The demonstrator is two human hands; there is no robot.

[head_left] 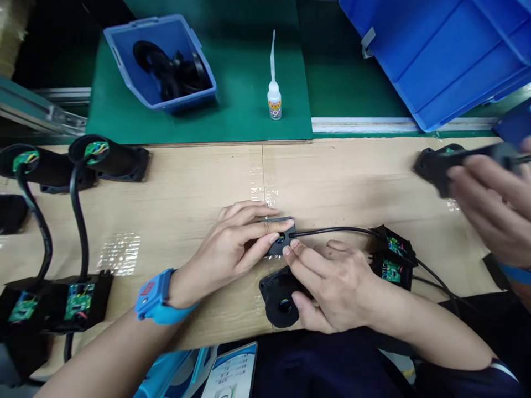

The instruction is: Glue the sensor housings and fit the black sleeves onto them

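Observation:
My left hand (232, 237), with a blue wrist strap (160, 296), pinches a small dark housing (277, 249) between thumb and index finger. Coloured wires show in the housing's round hole. A black cable (336, 230) leaves its right side and runs to black housings with green circuit boards (392, 271). The fingertips of my right hand (336, 276) grip the housing's right edge, by the cable's entry. Beneath that hand's thumb lies a black flanged part (282, 304) with a round opening, partly covered by the hand.
Black tubular housings (110, 157) wired to board-filled cases (81, 301) stand at left. Behind are a blue bin (128, 72) of black parts, a small white bottle (274, 102) and a large blue crate (456, 55). At right, a co-worker's hand (493, 204) holds a black part.

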